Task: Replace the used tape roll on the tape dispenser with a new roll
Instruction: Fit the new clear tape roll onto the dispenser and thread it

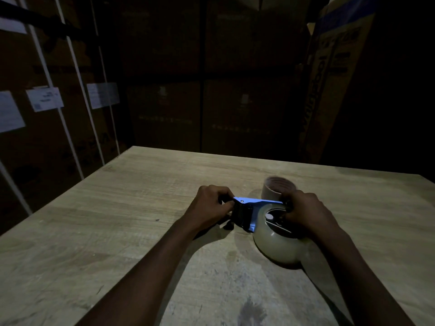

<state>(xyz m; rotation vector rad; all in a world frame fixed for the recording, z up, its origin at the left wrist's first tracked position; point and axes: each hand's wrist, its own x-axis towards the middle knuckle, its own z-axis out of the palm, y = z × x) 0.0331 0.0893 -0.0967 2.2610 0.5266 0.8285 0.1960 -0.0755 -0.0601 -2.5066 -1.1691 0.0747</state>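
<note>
A blue tape dispenser (253,203) lies on the wooden table (117,220), with a full roll of clear tape (275,245) seated on its hub. My left hand (211,203) grips the black front end of the dispenser, fingers curled around it. My right hand (306,212) holds the back of the dispenser at the roll's rim, fingers closed. Just behind my right hand stands a bare cardboard core (277,188), the used roll, upright on the table and blurred.
Stacked cardboard boxes (200,90) rise close behind the table's far edge. More strapped boxes with white labels (44,98) stand to the left, and a tall carton (334,78) leans at the right. The room is dark.
</note>
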